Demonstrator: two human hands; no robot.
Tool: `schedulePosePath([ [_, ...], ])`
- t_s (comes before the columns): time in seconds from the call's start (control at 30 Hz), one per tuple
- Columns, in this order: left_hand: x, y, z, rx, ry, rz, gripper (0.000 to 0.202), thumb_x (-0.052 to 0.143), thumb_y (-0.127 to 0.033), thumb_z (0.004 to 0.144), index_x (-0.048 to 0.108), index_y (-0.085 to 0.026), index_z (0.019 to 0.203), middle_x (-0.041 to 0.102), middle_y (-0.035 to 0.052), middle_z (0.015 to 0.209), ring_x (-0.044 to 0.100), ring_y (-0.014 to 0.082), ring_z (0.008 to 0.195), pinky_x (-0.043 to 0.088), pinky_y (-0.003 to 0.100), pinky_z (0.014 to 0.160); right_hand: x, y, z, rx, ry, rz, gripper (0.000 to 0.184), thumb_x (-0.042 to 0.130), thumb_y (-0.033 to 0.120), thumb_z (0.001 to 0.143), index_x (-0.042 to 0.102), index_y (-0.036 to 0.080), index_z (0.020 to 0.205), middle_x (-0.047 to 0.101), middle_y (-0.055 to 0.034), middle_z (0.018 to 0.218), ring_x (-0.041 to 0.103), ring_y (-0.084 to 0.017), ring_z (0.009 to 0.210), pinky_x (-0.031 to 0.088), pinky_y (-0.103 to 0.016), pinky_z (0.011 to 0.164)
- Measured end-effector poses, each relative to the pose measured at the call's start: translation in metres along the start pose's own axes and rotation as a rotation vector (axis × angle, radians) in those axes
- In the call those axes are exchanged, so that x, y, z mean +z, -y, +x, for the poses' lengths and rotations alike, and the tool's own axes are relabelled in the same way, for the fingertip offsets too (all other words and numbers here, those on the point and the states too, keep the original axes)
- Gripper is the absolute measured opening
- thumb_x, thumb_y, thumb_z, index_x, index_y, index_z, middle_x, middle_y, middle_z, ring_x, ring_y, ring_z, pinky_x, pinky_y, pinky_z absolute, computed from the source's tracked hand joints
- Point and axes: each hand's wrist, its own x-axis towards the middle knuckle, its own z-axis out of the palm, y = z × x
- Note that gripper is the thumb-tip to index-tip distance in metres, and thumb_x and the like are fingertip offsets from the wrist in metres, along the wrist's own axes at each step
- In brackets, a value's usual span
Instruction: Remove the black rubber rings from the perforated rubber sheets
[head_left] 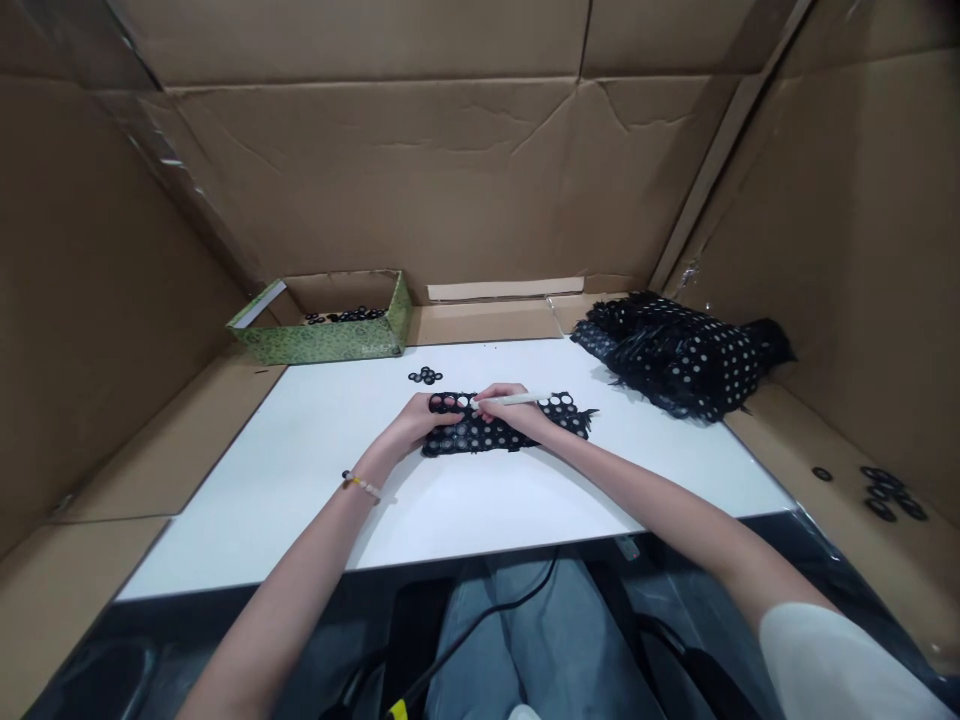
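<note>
A black perforated sheet [487,436] with rows of round holes lies on the white tabletop, its right end ragged. My left hand [416,420] grips the sheet's left end, thumb on top near the upper holes. In my right hand [506,402] is a slim white pen-like tool [521,398], pinched by the fingers, its tip pointing left at the top row of holes. Whether the tip touches the sheet I cannot tell. Just beyond the sheet sits a small cluster of black rings [426,376].
A green patterned box [322,345] holding black rings stands at the back left. At the back right is a heap of black dotted sheets [675,350]. More black rings [885,492] lie on cardboard at the right. Cardboard walls [375,180] surround the white table [262,480].
</note>
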Motion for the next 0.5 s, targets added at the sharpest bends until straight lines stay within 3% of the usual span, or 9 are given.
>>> schedulePosePath([
  [0.17, 0.003, -0.004, -0.004, -0.020, -0.012, -0.033, 0.042, 0.087, -0.024, 0.059, 0.076, -0.016, 0.098, 0.076, 0.0091, 0.094, 0.066, 0.0235, 0.084, 0.049, 0.036, 0.080, -0.002, -0.004, -0.003, 0.004, -0.005, -0.027, 0.012, 0.066, 0.028, 0.074, 0.071, 0.020, 0.081, 0.070, -0.0022, 0.073, 0.064, -0.017, 0.064, 0.050, -0.030, 0.063],
  [0.33, 0.005, -0.004, -0.004, -0.016, -0.072, -0.022, 0.041, 0.087, -0.024, 0.057, 0.075, -0.016, 0.096, 0.075, 0.0090, 0.097, 0.066, 0.0238, 0.088, 0.049, 0.036, 0.083, 0.001, -0.005, -0.002, 0.017, -0.006, -0.031, 0.014, 0.067, 0.029, 0.074, 0.071, 0.019, 0.082, 0.069, -0.0020, 0.072, 0.063, -0.016, 0.064, 0.049, -0.030, 0.063],
  [0.5, 0.009, 0.002, -0.002, -0.059, -0.192, -0.041, 0.050, 0.087, -0.025, 0.053, 0.071, -0.016, 0.099, 0.074, 0.0064, 0.092, 0.066, 0.0233, 0.084, 0.049, 0.035, 0.078, 0.011, 0.006, -0.007, -0.023, -0.064, -0.191, 0.012, 0.059, 0.023, 0.076, 0.069, 0.019, 0.081, 0.071, -0.0023, 0.078, 0.064, -0.017, 0.073, 0.047, -0.028, 0.066],
])
